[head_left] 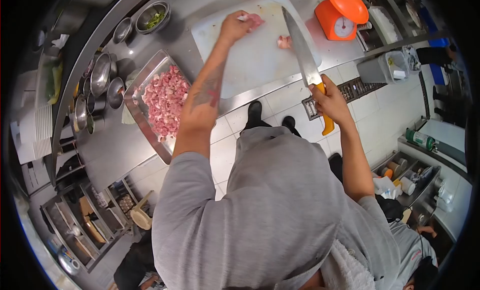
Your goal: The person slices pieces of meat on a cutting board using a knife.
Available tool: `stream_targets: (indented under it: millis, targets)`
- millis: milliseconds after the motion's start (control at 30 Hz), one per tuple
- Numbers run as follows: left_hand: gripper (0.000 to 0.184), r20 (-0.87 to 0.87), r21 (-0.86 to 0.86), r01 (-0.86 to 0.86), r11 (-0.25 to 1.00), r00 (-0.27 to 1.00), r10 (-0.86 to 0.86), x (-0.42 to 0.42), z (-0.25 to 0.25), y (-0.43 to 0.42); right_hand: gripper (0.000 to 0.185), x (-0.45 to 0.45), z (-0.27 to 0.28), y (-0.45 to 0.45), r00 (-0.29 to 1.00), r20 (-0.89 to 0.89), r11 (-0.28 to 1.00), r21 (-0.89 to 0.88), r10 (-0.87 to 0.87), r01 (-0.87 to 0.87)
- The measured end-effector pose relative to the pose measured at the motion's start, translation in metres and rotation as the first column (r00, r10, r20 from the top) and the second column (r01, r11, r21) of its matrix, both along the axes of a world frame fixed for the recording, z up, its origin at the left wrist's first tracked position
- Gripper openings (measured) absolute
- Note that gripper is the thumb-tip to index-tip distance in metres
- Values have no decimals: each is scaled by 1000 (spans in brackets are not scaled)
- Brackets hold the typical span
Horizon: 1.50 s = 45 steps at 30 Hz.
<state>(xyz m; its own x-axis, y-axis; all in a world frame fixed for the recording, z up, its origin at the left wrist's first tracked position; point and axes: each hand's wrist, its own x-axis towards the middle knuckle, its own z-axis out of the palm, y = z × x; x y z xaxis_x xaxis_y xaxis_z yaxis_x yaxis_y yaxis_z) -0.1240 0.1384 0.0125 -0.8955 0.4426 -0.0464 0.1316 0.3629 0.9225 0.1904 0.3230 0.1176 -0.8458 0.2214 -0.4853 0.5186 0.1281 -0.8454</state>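
Left hand at the meat, right hand wrapped around the knife

The left hand (235, 27) is over the far part of the white cutting board (240, 70). Its fingers are bent and touch the left end of a pink piece of meat (256, 21). I cannot tell if they pinch the meat or only press on it, because the fingertips are too small to see well.

The right hand (332, 102) is closed around the yellow handle (327, 125) of a big knife (300, 47). The fingers wrap tight around it, and the end of the handle sticks out below the hand. The long blade points away from the person, over the right side of the board. I cannot tell if the blade touches the board.

A small bit of meat (284, 41) lies on the board, just left of the blade. It is well apart from the left hand.

A metal tray (145, 121) sits to the left of the board. Lots of little meat chunks (165, 100) are heaped inside it. An orange scale (334, 22) stands just right of the board.
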Motion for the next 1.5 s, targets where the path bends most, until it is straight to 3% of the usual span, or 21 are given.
stream_targets:
  millis: [33,133,200,267,333,433,533,633,667,733,833,933,967,1067,1167,1267,1333,1467,1500]
  targets:
    - [25,141,105,13,994,990,-28,-5,9,-11,21,6,-6,2,1000,18,1000,-23,-16,16]
    - [20,-83,20,128,992,989,-126,-6,27,-26,23,19,-26,6,998,49,994,-99,-37,42]
    - [20,-512,-83,74,994,853,-106,6,41,-31,23,27,-34,4,997,60,992,-121,-41,48]
    - [20,-667,-48,-5,999,745,-28,24,55,-36,22,33,-45,5,997,66,993,-113,-28,36]
    - [21,-602,95,-85,992,788,125,35,65,-36,21,33,-47,4,998,56,992,-121,-13,20]
    - [20,-342,415,-28,909,922,185,32,75,-39,20,31,-41,0,999,42,996,-90,17,-13]
    - [23,-229,473,-42,880,959,168,24,80,-48,21,29,-35,-2,999,40,995,-96,28,-24]
    - [15,-300,262,36,964,953,46,39,68,-43,27,32,-37,-5,998,52,995,-94,29,-24]
    - [12,-560,99,94,991,828,-23,46,62,-42,31,33,-39,-5,998,60,996,-85,26,-21]
    - [12,-882,-243,61,968,401,-246,63,52,-43,37,36,-52,-5,994,96,997,-50,57,-53]
    - [23,-533,-543,338,768,568,-627,81,3,-72,51,42,-75,-4,973,173,988,-31,154,-151]
    - [26,-421,-115,68,991,900,-111,112,2,-93,53,54,-76,-5,962,220,987,-2,158,-162]
    - [30,-365,-175,-40,984,931,-27,113,0,-99,59,57,-72,-5,962,227,988,-12,150,-151]
    - [29,-479,-224,45,974,865,-150,101,-13,-82,50,52,-53,-7,958,239,985,24,160,-170]
    - [24,-707,-447,164,880,538,-459,84,-11,-40,50,39,-59,0,948,237,964,107,215,-245]
    - [21,-298,-614,253,748,803,-516,72,15,-22,43,29,-53,2,952,213,955,150,220,-255]
    - [19,-210,-452,168,876,935,-287,68,9,-26,41,22,-37,-1,961,181,960,145,211,-238]
    - [22,168,-274,18,962,985,29,103,-9,-29,42,26,-68,-9,977,153,988,-65,146,-137]
    - [23,140,-326,3,945,989,45,119,3,-27,42,25,-72,-9,960,216,982,21,180,-189]
